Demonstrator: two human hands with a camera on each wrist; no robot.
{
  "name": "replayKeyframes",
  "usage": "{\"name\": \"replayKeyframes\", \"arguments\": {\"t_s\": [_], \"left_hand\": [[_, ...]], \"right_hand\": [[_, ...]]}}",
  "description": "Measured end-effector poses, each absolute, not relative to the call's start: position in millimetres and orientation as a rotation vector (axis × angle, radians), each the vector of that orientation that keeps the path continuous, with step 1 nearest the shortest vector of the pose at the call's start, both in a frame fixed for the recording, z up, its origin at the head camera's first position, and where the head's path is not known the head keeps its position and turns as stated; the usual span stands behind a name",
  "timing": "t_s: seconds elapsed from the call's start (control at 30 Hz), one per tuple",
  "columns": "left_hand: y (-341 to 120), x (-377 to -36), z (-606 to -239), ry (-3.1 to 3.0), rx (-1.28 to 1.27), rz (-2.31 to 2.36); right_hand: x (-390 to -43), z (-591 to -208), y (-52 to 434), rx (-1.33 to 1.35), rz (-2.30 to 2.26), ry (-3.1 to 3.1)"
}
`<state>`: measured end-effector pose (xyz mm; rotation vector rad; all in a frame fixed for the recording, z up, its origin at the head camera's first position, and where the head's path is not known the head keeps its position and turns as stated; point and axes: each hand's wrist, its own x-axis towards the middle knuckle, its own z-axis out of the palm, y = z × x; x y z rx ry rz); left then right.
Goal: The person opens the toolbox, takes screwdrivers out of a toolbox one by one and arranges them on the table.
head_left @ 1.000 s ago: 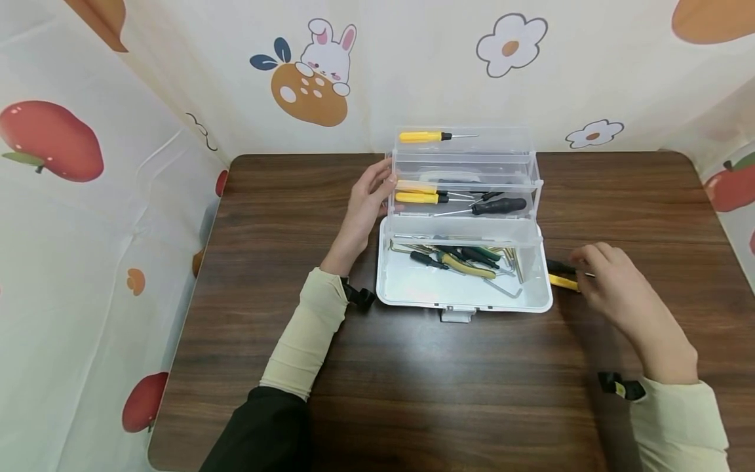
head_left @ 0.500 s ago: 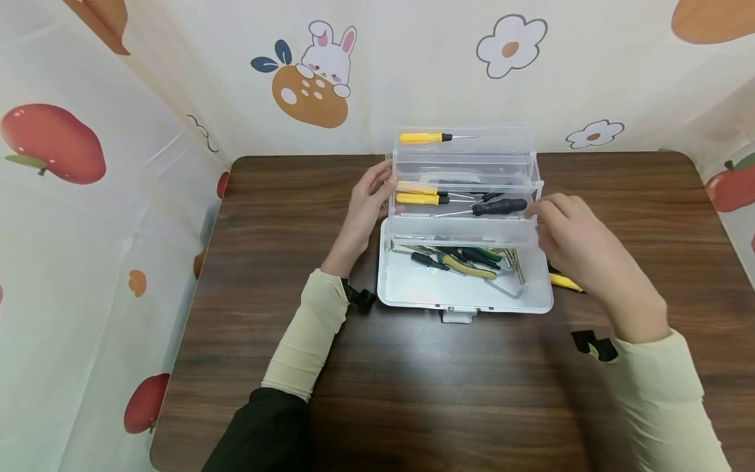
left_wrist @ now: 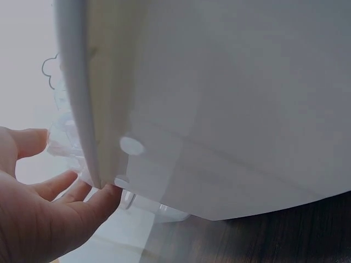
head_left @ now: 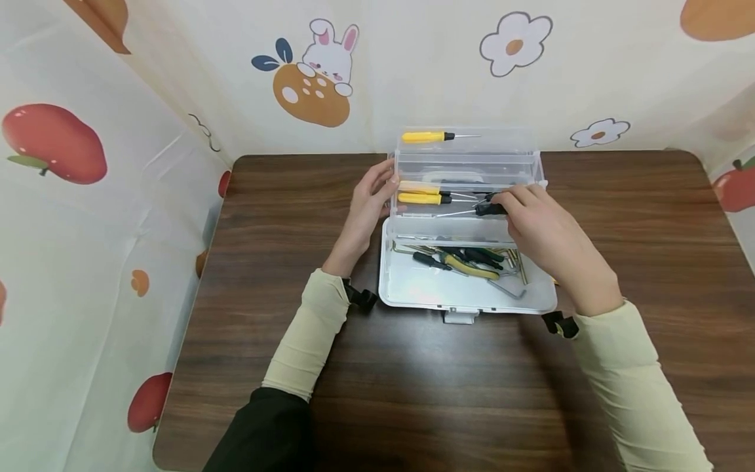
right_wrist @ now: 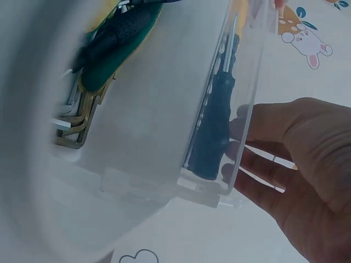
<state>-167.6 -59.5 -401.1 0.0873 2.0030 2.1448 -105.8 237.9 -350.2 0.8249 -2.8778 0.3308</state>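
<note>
A white toolbox stands with its clear plastic trays raised. At the trays' left end my left hand holds the side between thumb and fingers. My right hand reaches over the lower tray's right end. In the right wrist view, its fingertips meet the upper edge of a black-handled screwdriver's handle, without wrapping it; in the head view the hand covers part of that handle. Yellow-handled screwdrivers lie to the left in this tray; another yellow screwdriver is in the top tray.
The toolbox base holds pliers with yellow-green handles, a short black-handled tool and several hex keys. A bit of something yellow shows on the brown table beyond the box's right side. Patterned cloth surrounds the table.
My right hand has left the black and yellow tools on the table right of the box. It moved left to the black screwdriver in the tray. The left hand stayed put.
</note>
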Motion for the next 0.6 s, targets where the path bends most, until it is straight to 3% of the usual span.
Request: {"name": "replayKeyframes", "arguments": {"t_s": [0.6], "left_hand": [[-59.3,-167.0,-400.4,2.024,0.083,2.127]], "right_hand": [[-105.7,-351.6,231.3,0.793,0.227,-2.892]]}}
